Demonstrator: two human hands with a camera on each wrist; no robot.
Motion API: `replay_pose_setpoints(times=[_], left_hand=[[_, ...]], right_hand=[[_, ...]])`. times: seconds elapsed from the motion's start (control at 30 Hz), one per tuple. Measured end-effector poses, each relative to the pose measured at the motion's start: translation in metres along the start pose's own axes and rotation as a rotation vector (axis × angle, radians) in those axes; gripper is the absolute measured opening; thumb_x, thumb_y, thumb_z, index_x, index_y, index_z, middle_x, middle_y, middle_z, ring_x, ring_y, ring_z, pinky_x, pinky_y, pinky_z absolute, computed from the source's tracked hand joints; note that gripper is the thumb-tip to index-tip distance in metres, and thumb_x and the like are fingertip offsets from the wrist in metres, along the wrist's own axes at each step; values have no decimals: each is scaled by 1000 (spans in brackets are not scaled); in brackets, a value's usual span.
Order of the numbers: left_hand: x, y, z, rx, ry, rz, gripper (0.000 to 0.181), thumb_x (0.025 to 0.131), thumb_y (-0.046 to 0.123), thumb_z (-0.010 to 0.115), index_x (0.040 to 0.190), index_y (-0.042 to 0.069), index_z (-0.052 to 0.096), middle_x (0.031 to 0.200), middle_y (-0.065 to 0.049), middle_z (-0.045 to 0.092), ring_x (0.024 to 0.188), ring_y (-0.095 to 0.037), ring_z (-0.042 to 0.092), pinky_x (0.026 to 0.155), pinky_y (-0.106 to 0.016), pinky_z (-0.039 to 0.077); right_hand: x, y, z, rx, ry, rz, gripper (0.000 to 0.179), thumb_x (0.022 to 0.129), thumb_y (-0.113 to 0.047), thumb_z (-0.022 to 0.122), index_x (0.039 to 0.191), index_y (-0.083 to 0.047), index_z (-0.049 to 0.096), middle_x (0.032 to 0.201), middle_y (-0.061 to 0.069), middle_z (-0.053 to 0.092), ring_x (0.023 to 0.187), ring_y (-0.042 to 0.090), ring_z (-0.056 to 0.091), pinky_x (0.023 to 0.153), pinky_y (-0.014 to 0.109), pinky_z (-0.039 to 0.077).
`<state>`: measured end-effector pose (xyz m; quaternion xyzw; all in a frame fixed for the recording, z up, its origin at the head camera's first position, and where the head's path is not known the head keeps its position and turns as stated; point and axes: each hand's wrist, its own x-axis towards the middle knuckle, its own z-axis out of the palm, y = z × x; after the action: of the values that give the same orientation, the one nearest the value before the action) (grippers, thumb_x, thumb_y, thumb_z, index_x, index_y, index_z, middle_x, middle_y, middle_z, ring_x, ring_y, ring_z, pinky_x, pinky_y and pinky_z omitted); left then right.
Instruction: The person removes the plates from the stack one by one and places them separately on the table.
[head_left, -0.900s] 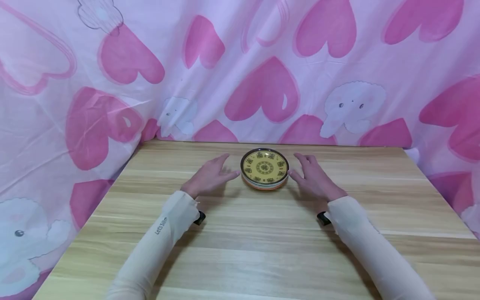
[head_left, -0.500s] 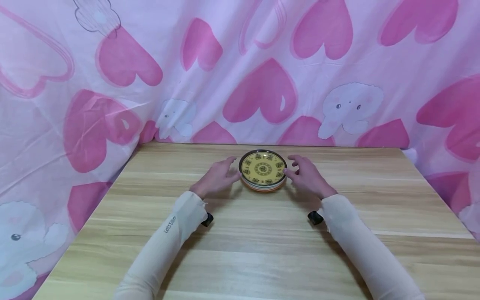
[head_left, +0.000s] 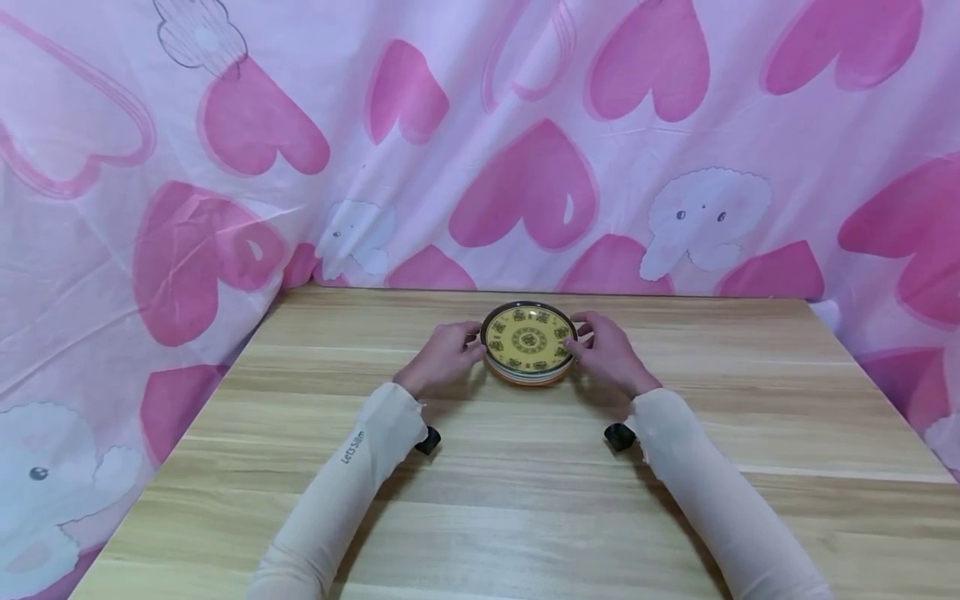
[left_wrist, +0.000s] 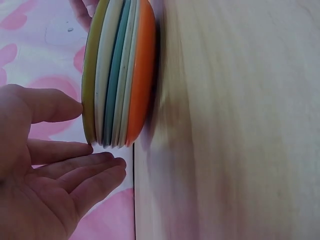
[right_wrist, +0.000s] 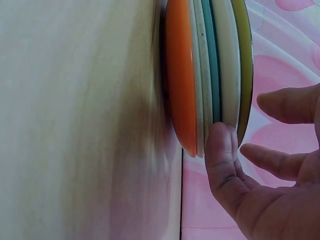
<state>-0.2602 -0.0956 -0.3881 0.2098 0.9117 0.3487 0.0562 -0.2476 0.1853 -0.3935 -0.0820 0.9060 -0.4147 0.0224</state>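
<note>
A stack of several plates stands on the table, topped by a yellow plate (head_left: 528,337) with a dark rim and dark printed patterns. Under it, cream, teal (left_wrist: 114,80) and pale edges show, with an orange plate (right_wrist: 181,75) at the bottom. My left hand (head_left: 444,357) is at the stack's left side; its thumb and index fingertips touch the yellow plate's edge, the other fingers reaching beside the stack. On the right side, my right hand (head_left: 609,352) has fingertips against the stack's edge. Its thumb lies over the yellow rim, apart from it in the right wrist view.
The wood-grain table (head_left: 495,500) extends forward to a pink curtain (head_left: 420,200) printed with hearts and white cartoon animals. The stack sits near the table's far edge. Black wrist devices (head_left: 619,437) show under both cuffs.
Both hands have moved inward from either side, and their fingers now meet the stack's edges. The plates have stayed in place.
</note>
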Motion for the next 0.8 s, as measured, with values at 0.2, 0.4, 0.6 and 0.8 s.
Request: replay_pose_setpoints(times=[0.2,0.4,0.6,0.8], left_hand=[[1,5,5,28,-13,-13,49,97,16,61,143,0,51,145,-19,56,135,-32,55,112,-43,46],[5,9,8,100,7,-22,52,96,17,64,142,-2,50,142,-20,58,131,-31,58,110,-41,47],[6,11,9,137,10,-27,50,96,19,64,141,0,53,140,-18,61,128,-30,60,109,-41,48],[5,9,9,183,42,-37,47,95,24,65,137,5,59,131,-14,68,119,-27,65,103,-40,52]], right_hand=[[0,0,1,-16,0,9,52,97,-17,62,143,0,46,123,23,57,98,29,60,76,31,55],[2,1,2,-43,17,-15,51,95,-12,62,141,5,47,134,27,54,103,33,61,81,35,55],[3,0,2,14,3,15,49,95,-7,59,141,7,49,144,29,49,113,40,64,82,34,60],[1,-1,0,28,12,43,49,97,-7,59,144,2,48,148,27,46,115,38,64,78,29,59]])
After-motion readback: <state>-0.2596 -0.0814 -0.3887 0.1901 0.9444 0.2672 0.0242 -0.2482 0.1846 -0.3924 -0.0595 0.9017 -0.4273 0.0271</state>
